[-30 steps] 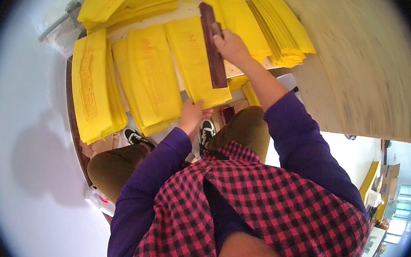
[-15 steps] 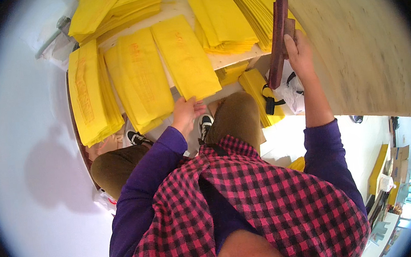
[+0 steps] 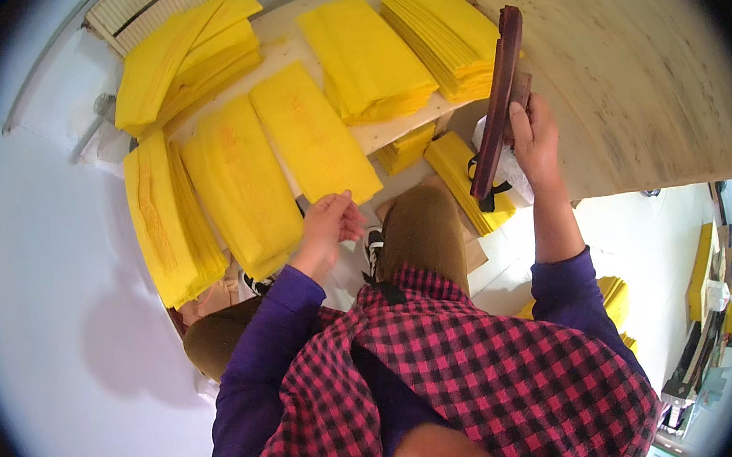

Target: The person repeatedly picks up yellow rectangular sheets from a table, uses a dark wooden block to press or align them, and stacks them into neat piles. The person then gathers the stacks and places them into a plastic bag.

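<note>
Dark reddish-brown, a long bar-shaped hand stamp [image 3: 494,111] stands tilted in the air at the right, over the gap beyond the table's near edge and apart from the yellow sheets on top. The right hand [image 3: 536,139] has it by the short block on its back, thumb on one side and fingers closed round the other (I call it a stamp from its handle and the reddish marks nearby; its working face cannot be read from here).

The left hand [image 3: 328,231] is half open, fingers loosely curled, with nothing visibly gripped. It lies at the near end of the middle folded yellow stack [image 3: 316,138], whose top sheet bears a faint reddish print; whether the fingertips touch that edge I cannot tell. Just beside it on the left lie a second yellow stack [image 3: 238,187] and, at the table's end, a third yellow stack [image 3: 156,219], both also marked. Farther back, more folded yellow stacks [image 3: 361,57] rest on the pale wooden table [image 3: 397,129]. Below the stamp are a clear plastic bag [image 3: 512,170] and a black strap [image 3: 486,199].

The step in hand, as I judge it, is holding the stamp clear while the left hand attends to the printed sheet's near end. From this pose, a next move calls for a firm right-hand grip, the stamp kept off neighbouring sheets, and light left fingers at the edge.
</note>
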A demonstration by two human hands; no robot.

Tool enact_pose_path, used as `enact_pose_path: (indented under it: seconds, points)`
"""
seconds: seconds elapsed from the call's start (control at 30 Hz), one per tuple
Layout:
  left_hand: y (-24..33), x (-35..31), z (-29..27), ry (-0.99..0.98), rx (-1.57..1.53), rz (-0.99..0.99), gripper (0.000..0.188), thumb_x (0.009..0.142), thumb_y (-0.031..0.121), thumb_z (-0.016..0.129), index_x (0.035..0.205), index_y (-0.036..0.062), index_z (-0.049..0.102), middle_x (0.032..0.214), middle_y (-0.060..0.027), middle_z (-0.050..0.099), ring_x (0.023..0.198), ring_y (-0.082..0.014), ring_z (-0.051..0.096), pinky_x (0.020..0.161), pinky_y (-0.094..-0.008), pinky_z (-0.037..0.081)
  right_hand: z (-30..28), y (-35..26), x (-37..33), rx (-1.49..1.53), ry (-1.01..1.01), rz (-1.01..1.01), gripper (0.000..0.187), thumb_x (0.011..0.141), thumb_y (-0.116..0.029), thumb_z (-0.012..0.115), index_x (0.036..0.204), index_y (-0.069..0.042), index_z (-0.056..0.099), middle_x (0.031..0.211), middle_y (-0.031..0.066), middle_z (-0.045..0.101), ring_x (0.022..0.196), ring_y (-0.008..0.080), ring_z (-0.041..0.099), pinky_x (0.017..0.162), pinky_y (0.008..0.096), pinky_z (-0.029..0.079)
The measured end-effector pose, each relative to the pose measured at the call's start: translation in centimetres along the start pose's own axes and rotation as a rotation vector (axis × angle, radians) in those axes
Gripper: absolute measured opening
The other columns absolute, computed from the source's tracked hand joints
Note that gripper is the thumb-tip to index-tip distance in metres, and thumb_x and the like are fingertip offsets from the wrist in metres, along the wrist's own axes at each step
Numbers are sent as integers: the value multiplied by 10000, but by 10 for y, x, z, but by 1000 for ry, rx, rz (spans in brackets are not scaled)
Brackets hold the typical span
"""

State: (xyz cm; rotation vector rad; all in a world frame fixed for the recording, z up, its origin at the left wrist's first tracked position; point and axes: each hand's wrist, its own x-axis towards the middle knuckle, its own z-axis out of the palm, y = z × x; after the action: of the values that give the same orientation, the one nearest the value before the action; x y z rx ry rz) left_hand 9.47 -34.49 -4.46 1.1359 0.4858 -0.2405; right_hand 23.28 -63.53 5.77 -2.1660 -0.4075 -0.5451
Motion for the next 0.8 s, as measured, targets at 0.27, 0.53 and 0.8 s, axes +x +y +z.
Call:
enact_pose_path:
  seconds: [0.27,0.53,0.8]
  points:
    - [48,59,3,72,-26,138,205,904,148,488,1062,18,501,963,-113,597,774,-189,600,680,-295,507,-16,10,-18,271,65,170,180,940,-206,451,916,-32,486,676,14,507,535,61,451,466,215,388]
    - [86,120,41,78,154,273,235,887,129,510,1094,19,504,1010,-96,585,821,-177,583,711,-290,484,-33,34,-30,176,189,204,135,907,-138,480,901,-4,493,714,58,537,582,99,476,521,248,411]
    - [128,175,133,-193,153,307,190,879,161,557,1004,18,549,908,-103,618,787,-177,595,684,-296,490,-41,45,-42,239,238,310,137,912,-146,477,902,-10,487,689,48,526,603,105,477,538,257,415]
